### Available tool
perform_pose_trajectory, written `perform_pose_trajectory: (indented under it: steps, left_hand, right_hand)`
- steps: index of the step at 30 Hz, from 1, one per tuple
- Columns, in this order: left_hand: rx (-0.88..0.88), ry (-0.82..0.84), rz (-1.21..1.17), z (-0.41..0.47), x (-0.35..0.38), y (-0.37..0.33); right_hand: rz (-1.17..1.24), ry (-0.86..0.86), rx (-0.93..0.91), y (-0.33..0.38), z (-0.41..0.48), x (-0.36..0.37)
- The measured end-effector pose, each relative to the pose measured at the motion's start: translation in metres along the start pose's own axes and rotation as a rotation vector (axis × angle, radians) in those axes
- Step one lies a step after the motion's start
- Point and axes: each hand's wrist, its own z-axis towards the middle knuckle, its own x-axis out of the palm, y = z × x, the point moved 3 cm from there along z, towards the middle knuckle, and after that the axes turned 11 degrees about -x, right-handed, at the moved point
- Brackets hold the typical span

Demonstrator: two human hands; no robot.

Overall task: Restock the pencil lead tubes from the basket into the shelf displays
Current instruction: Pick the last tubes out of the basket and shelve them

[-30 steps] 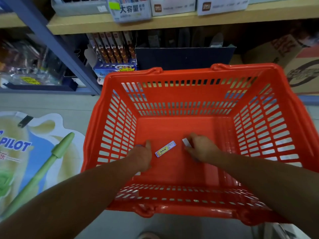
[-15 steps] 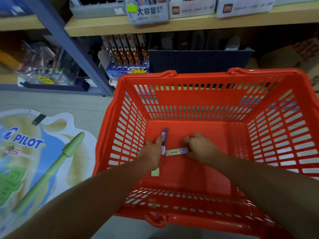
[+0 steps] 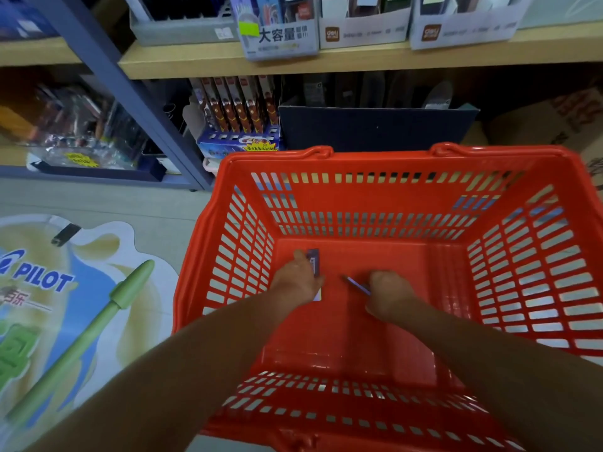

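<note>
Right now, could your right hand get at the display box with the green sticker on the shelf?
Probably yes: the right hand, pinching a lead tube, sits in the open-topped red basket, and nothing stands between it and the green-stickered display box up on the shelf.

A large floor sticker [image 3: 75,321] at the left is showing the brand name "PILOT" in big blue capitals. Beneath it, smaller Chinese characters ending in "乐" are running off the frame edge. On the wooden shelf [image 3: 359,62] above, a clear display box [image 3: 280,37] is carrying the bold black characters "大容量". To its right, a white display box [image 3: 363,35] and another white box [image 3: 463,31] are each bearing a brown square logo and grey print, too small to read. Lower down, a blue carton [image 3: 239,145] is showing a yellow patch of illegible Chinese print. The dark lead tube [image 3: 314,261] is carrying a blurred label, and the slim lead tube [image 3: 357,285] is showing nothing legible.
</note>
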Motion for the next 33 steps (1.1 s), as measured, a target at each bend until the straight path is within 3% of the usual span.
perform_pose_trajectory:
  steps: [4, 10, 13, 17, 19, 22, 24, 27, 33]
  left_hand:
    - [-0.007, -0.015, 0.084, 0.004, 0.009, -0.007]
    - [-0.007, 0.050, 0.076, 0.001, -0.005, -0.009]
    - [0.088, 0.062, 0.103, -0.014, -0.038, -0.018]
    - [0.359, 0.014, 0.247, -0.060, -0.097, -0.034]
    - [0.487, -0.045, 0.314, -0.081, -0.122, -0.039]
    - [0.628, -0.166, 0.344, -0.105, -0.155, -0.047]
    - [0.702, -0.266, 0.336, -0.120, -0.179, -0.052]
    - [0.772, -0.403, 0.247, -0.141, -0.219, -0.056]
    - [0.636, -0.501, -0.146, -0.180, -0.295, -0.068]
  right_hand:
    - [0.019, -0.004, -0.015, -0.002, -0.004, 0.005]
    - [0.770, -0.165, 0.089, -0.004, 0.009, -0.018]
    - [0.964, -0.276, 0.080, 0.001, 0.007, -0.054]
    - [0.891, -0.219, -0.079, 0.023, -0.009, -0.123]
    - [0.841, -0.052, -0.186, 0.039, -0.020, -0.151]
    - [0.969, 0.262, -0.286, 0.058, -0.039, -0.180]
    - [0.937, 0.342, -0.345, 0.071, -0.050, -0.200]
    - [0.892, 0.241, -0.414, 0.089, -0.061, -0.237]
    - [1.174, 0.061, -0.563, 0.097, -0.080, -0.301]
